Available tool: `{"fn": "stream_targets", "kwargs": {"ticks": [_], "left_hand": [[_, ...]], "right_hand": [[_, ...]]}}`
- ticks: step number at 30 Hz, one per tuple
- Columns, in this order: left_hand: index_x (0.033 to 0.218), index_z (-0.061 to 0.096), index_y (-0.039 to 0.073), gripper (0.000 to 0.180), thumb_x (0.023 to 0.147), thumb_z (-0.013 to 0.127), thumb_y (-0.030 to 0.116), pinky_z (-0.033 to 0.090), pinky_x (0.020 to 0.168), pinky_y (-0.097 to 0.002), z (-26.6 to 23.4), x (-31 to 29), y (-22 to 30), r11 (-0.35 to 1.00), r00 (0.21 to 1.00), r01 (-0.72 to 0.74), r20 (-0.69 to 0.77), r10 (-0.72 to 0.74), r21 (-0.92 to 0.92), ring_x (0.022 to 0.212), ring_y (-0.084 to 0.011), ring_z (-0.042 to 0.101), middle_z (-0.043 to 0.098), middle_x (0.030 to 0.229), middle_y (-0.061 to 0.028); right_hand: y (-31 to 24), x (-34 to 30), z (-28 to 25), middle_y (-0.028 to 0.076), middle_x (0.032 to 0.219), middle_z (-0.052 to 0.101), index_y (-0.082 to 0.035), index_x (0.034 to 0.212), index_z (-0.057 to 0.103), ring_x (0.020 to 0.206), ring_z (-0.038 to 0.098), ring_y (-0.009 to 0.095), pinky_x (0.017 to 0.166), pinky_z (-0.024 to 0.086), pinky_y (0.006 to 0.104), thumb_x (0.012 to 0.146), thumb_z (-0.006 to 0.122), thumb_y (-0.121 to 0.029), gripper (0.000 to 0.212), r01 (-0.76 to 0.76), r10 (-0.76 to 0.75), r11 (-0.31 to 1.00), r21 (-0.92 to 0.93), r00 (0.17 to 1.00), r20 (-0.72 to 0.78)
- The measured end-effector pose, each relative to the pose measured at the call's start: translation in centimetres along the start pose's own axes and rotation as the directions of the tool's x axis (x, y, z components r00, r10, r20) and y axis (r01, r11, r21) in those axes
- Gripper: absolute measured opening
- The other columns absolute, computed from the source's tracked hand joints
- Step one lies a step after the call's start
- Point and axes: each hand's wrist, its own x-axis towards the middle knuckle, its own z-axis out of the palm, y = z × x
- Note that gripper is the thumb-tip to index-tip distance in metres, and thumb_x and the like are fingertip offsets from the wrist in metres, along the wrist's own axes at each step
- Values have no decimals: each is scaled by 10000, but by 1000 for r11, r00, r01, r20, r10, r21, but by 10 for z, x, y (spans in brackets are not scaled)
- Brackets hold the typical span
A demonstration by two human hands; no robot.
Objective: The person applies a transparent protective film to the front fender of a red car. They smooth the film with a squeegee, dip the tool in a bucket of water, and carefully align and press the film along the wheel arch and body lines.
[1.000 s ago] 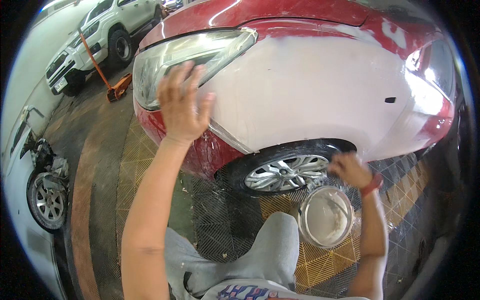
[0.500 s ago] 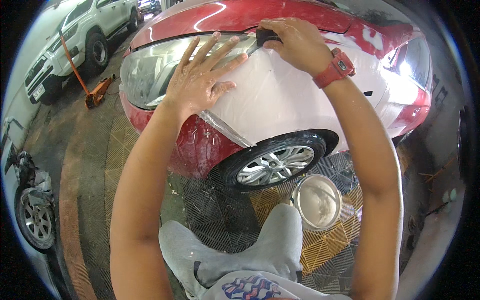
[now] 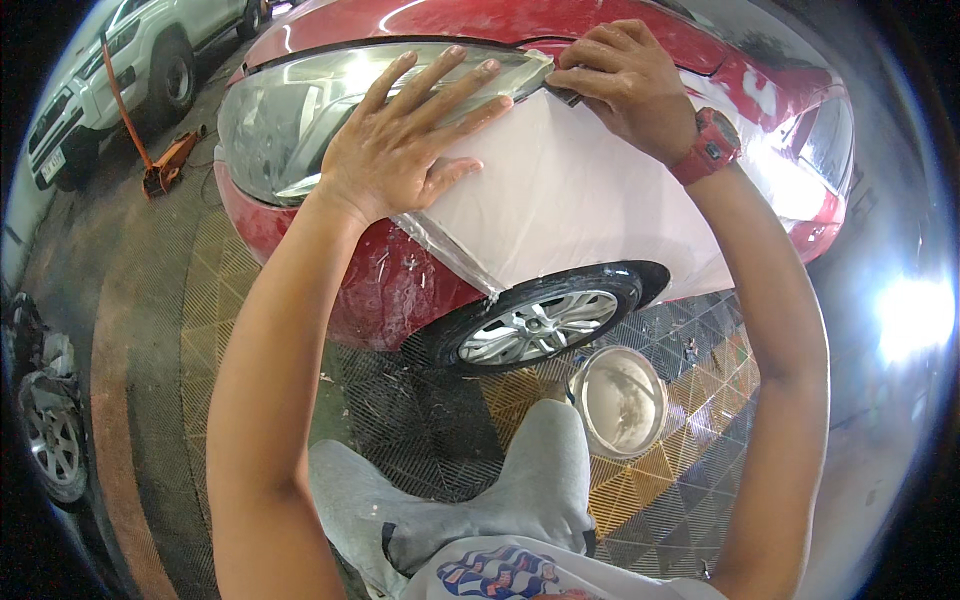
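My left hand (image 3: pixel 405 140) lies with fingers spread across the edge between the headlight (image 3: pixel 275 125) and the pale, primer-coloured fender (image 3: pixel 590 190) of a red car. It holds nothing. Beyond it to the right, my right hand (image 3: pixel 630 90) is closed on a small black sanding block (image 3: pixel 562 95), mostly hidden under the fingers. The block sits at the fender's upper front corner, where headlight and hood meet. A red watch (image 3: pixel 710 147) is on my right wrist. Grey tape (image 3: pixel 455 250) runs along the fender's lower front edge, above the red bumper (image 3: pixel 390 290).
Below the fender is the car's front wheel (image 3: pixel 535 330). A bucket (image 3: pixel 622 453) of cloudy liquid stands beside my knee on patterned floor tiles (image 3: pixel 420 430). At far left are an orange floor jack (image 3: pixel 165 165), a white vehicle (image 3: pixel 95 75) and a loose wheel (image 3: pixel 55 440).
My right hand has shifted slightly right and turned, its fingers now covering more of the block. My left hand stays on the same spot. The whole view has shifted a little.
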Motion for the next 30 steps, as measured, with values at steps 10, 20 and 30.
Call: {"fn": "stream_targets", "kwargs": {"ticks": [10,20,30], "left_hand": [[1640,355,462,719,971,535,655,175,1364,-459,4,-4,-3,1000,1000,6,12,-6,18,1600,-184,288,298,1743,99],[1662,321,426,732,993,549,614,154,1364,-458,4,-5,-3,1000,1000,-8,12,8,-12,1620,-183,243,279,1755,78],[1457,649,227,487,978,646,314,363,1169,-461,2,-47,26,975,933,161,-297,-201,-155,1367,-244,548,625,1478,-31]], "right_hand": [[-8,14,7,-32,1145,700,-185,1094,762,1123,619,188,1036,432,416,798,798,-75,317,65,-65,998,-16,997,48],[-2,5,3,-42,1135,692,-190,1108,759,1115,615,177,1030,430,403,805,791,-72,327,14,-13,999,-33,999,52],[-18,11,8,-22,1111,719,-157,1086,763,1100,637,207,1032,438,400,744,797,-25,368,-3,2,999,33,999,40]]}}
